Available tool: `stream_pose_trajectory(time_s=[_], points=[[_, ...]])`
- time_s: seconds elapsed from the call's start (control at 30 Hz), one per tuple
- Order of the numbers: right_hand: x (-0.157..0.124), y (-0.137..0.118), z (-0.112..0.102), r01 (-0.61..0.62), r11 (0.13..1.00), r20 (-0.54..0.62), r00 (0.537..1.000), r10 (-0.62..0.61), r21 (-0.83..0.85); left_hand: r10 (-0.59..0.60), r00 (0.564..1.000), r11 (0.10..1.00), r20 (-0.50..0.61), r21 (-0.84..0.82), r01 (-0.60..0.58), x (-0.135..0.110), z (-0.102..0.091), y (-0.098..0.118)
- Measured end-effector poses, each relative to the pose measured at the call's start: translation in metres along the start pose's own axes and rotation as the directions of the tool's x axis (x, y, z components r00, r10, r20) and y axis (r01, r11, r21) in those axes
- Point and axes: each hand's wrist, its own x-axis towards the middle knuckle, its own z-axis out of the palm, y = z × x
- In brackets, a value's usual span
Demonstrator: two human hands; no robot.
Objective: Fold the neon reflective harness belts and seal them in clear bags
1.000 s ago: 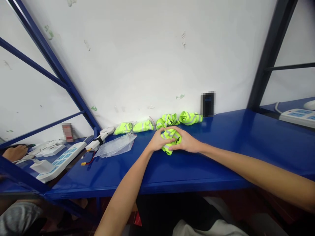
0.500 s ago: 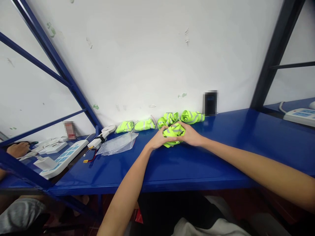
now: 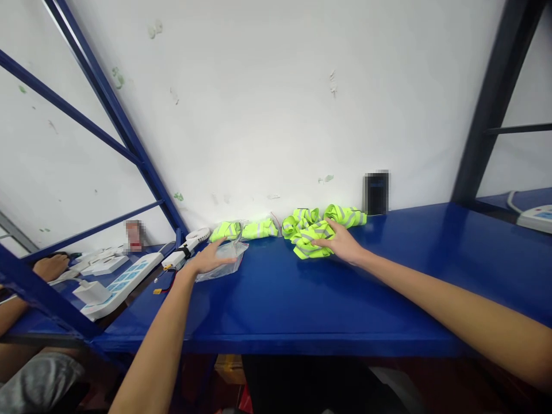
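Note:
My right hand (image 3: 344, 242) grips the right end of a loosely rolled fluorescent yellow-green reflective vest (image 3: 311, 240) with grey stripes, its thumb on the near side. My left hand (image 3: 211, 259) is open, fingers spread, over clear plastic bags (image 3: 224, 270) lying flat on the blue table (image 3: 276, 305). It partly covers the bags, and I cannot tell whether it touches them. Behind the held vest are another rolled vest (image 3: 307, 217) and one farther right (image 3: 345, 215). Two bagged vests (image 3: 226, 230) (image 3: 260, 229) lie along the wall to the left.
A white handheld fan (image 3: 183, 251) with loose wires lies left of the bags. A dark blurred-out object (image 3: 376, 194) leans against the wall. Beyond the blue frame post (image 3: 149, 172) are a power strip (image 3: 125, 284) and another person's hand (image 3: 50, 267). Another power strip (image 3: 537, 219) sits at far right.
My left hand has let go of the rolled vest and moved left over the plastic bags, opening. The right hand stays on the vest, which looks slightly looser. The view has shifted a little.

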Motion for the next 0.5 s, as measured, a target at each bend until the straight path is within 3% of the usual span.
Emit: stream_pose_trajectory(time_s=[0.07,0.13,0.3,0.43,0.5], points=[[0.000,0.000,0.001,0.004,1.000,0.001,1.000,-0.004,0.002,-0.009,0.985,0.999,0.170,-0.043,0.017,0.002,-0.002,-0.022],[-0.001,-0.001,0.000,0.033,0.999,0.032,0.999,-0.033,0.010,-0.001,0.977,0.997,0.211,-0.069,0.016,0.003,-0.002,-0.032],[-0.007,-0.012,-0.009,0.110,0.993,0.229,0.967,-0.115,0.032,-0.006,0.985,0.997,0.171,-0.077,0.019,-0.004,-0.007,-0.024],[-0.007,-0.016,-0.012,0.111,0.993,0.244,0.963,-0.114,0.027,0.021,0.994,1.000,0.109,0.011,-0.022,-0.002,-0.006,-0.019],[-0.006,-0.015,-0.011,0.104,0.994,0.226,0.968,-0.112,0.046,0.037,0.999,0.999,0.027,-0.018,-0.037,0.006,-0.001,-0.018]])
